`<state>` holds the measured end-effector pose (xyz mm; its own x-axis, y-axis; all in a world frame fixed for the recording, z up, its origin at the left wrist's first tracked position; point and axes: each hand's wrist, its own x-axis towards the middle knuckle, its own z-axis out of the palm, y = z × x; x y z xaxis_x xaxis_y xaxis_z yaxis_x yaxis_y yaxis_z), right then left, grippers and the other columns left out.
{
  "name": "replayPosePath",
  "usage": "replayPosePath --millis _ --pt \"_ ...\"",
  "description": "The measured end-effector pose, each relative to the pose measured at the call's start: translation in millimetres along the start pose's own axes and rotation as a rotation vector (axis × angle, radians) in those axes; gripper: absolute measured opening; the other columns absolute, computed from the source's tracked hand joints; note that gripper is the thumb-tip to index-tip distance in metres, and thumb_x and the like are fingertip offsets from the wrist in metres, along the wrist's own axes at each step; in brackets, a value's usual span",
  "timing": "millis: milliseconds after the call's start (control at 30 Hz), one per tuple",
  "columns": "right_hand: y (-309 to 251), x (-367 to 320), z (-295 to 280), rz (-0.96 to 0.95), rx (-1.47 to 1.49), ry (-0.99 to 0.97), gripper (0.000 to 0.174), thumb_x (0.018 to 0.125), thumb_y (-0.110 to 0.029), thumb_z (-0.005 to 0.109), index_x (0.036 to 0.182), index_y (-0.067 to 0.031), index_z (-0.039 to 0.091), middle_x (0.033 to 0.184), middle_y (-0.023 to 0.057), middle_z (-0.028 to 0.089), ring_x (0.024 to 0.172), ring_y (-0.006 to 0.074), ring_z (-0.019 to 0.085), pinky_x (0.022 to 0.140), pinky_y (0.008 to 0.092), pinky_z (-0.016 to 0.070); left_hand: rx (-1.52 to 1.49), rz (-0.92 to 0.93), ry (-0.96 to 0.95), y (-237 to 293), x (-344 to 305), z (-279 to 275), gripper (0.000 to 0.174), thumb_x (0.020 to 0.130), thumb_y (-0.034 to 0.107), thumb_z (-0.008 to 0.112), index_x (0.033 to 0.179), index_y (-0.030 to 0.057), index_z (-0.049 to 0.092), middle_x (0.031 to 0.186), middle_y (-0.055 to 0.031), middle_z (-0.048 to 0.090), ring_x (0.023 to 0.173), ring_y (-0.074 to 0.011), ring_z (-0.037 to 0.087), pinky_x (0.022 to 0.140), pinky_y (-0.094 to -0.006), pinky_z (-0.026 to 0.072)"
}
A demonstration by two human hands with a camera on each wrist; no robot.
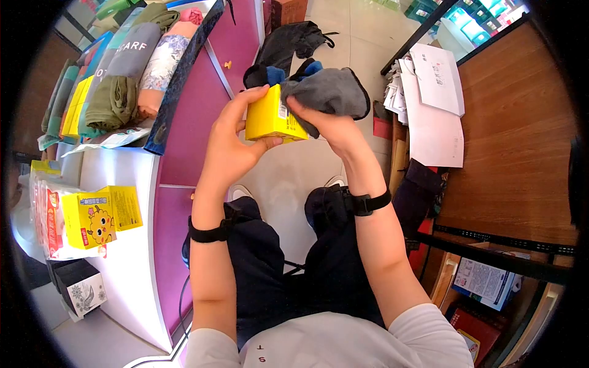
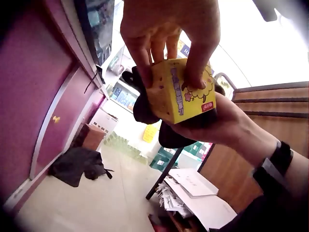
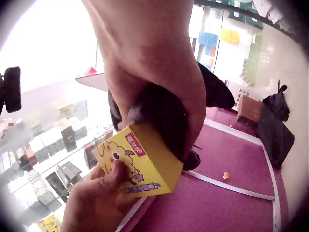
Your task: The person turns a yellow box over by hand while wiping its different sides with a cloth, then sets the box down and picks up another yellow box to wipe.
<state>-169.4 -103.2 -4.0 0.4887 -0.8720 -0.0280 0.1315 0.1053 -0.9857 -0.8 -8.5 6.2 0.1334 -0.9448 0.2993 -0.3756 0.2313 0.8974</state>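
My left hand (image 1: 228, 144) grips a small yellow box (image 1: 262, 118) between thumb and fingers, out in front of my knees. A cartoon sheep and a red label show on the box's face in the left wrist view. In my right hand (image 1: 331, 130) is a grey cloth (image 1: 336, 92) with dark edging, bunched up against the side of the box. Black and blue parts of the cloth stick out beyond the box. In the right wrist view, the dark cloth (image 3: 161, 113) fills the palm and overlaps the box's edge; some of the right fingers are hidden behind it.
On the white counter (image 1: 132, 257) at left stand more yellow boxes (image 1: 92, 221), near rolled scarves (image 1: 132, 52) in a tray. A black bag (image 1: 291, 46) lies on the floor ahead. Papers (image 1: 435, 110) are stacked at right beside a wooden panel (image 1: 509, 147).
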Motion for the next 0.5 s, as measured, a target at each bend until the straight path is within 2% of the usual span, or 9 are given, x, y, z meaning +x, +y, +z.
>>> replayPosePath --millis 33,100,200,233,300,333,400,433,500 --pt "4.4 2.7 -0.6 0.0 -0.001 0.001 0.033 0.084 -0.017 0.079 0.112 -0.0046 0.066 0.11 0.0041 0.067 0.102 0.014 0.061 0.089 0.0293 0.049 -0.001 0.0 -0.001 0.1 1.3 0.7 0.067 0.069 0.003 0.082 0.13 0.0073 0.054 0.133 -0.0071 0.053 0.125 -0.0221 0.052 0.096 -0.0379 0.0528" --pt "11.0 8.9 -2.0 -0.076 -0.063 0.137 0.037 0.086 -0.027 0.077 0.114 -0.0043 0.067 0.107 0.0035 0.068 0.097 0.0128 0.062 0.084 0.0285 0.05 0.306 0.227 0.069 1.7 3.8 3.7 0.059 0.074 0.007 0.08 0.128 0.0059 0.055 0.137 -0.0087 0.048 0.125 -0.0234 0.051 0.094 -0.0367 0.0539" --pt "12.2 12.2 -2.6 0.038 0.004 0.239 0.036 0.088 -0.029 0.075 0.114 -0.0049 0.067 0.11 0.0028 0.068 0.099 0.0121 0.061 0.085 0.0282 0.0487 0.227 0.102 0.177 6.9 3.2 11.2 0.051 0.078 0.011 0.078 0.124 0.004 0.057 0.138 -0.0094 0.044 0.125 -0.0242 0.051 0.092 -0.0363 0.0548" --pt "16.5 14.4 -2.0 0.002 0.019 0.255 0.035 0.089 -0.03 0.073 0.114 -0.0055 0.067 0.111 0.0022 0.067 0.1 0.012 0.061 0.085 0.028 0.0477 0.227 0.103 0.177 7.2 3.7 11.3 0.051 0.078 0.011 0.078 0.124 0.004 0.057 0.138 -0.0094 0.044 0.125 -0.0242 0.051 0.092 -0.0363 0.0548" --pt "19.8 13.7 0.7 -0.002 0.065 0.251 0.034 0.09 -0.03 0.072 0.113 -0.0057 0.067 0.11 0.0019 0.067 0.099 0.0119 0.061 0.086 0.0278 0.0474 0.016 0.011 0.253 6.7 5.8 10.0 0.047 0.078 0.007 0.077 0.121 0.0068 0.058 0.13 -0.0088 0.047 0.124 -0.0257 0.05 0.093 -0.0386 0.0526" --pt "20.8 12.7 2.0 -0.002 0.112 0.245 0.033 0.091 -0.029 0.072 0.113 -0.0059 0.067 0.109 0.0015 0.067 0.099 0.0119 0.061 0.086 0.0275 0.047 0.016 0.012 0.251 3.5 6.4 8.3 0.047 0.078 0.007 0.077 0.121 0.0068 0.058 0.13 -0.0088 0.047 0.124 -0.0257 0.05 0.093 -0.0386 0.0526" --pt "22.8 11.0 4.1 0.029 0.144 0.265 0.032 0.091 -0.028 0.072 0.113 -0.0062 0.067 0.109 0.0015 0.067 0.099 0.012 0.061 0.086 0.0272 0.0468 -0.28 -0.108 0.147 -2.3 6.8 5.2 0.055 0.076 0.009 0.08 0.124 0.0059 0.055 0.132 -0.009 0.045 0.122 -0.0247 0.051 0.091 -0.0367 0.0543" --pt "23.7 10.4 4.4 0.061 0.174 0.283 0.031 0.091 -0.028 0.072 0.113 -0.0066 0.067 0.108 0.0015 0.068 0.098 0.0122 0.061 0.087 0.0268 0.0465 -0.279 -0.109 0.145 -1.0 5.7 6.4 0.055 0.076 0.009 0.08 0.124 0.0059 0.055 0.132 -0.009 0.045 0.122 -0.0247 0.051 0.091 -0.0367 0.0543" --pt "25.6 13.4 2.5 0.033 0.204 0.284 0.031 0.09 -0.028 0.072 0.112 -0.0072 0.068 0.109 0.0016 0.068 0.098 0.0119 0.061 0.086 0.0266 0.0466 -0.067 0.108 0.135 4.4 3.3 10.6 0.066 0.072 0.008 0.084 0.129 0.006 0.051 0.131 -0.0096 0.046 0.121 -0.0234 0.052 0.087 -0.0345 0.0561"
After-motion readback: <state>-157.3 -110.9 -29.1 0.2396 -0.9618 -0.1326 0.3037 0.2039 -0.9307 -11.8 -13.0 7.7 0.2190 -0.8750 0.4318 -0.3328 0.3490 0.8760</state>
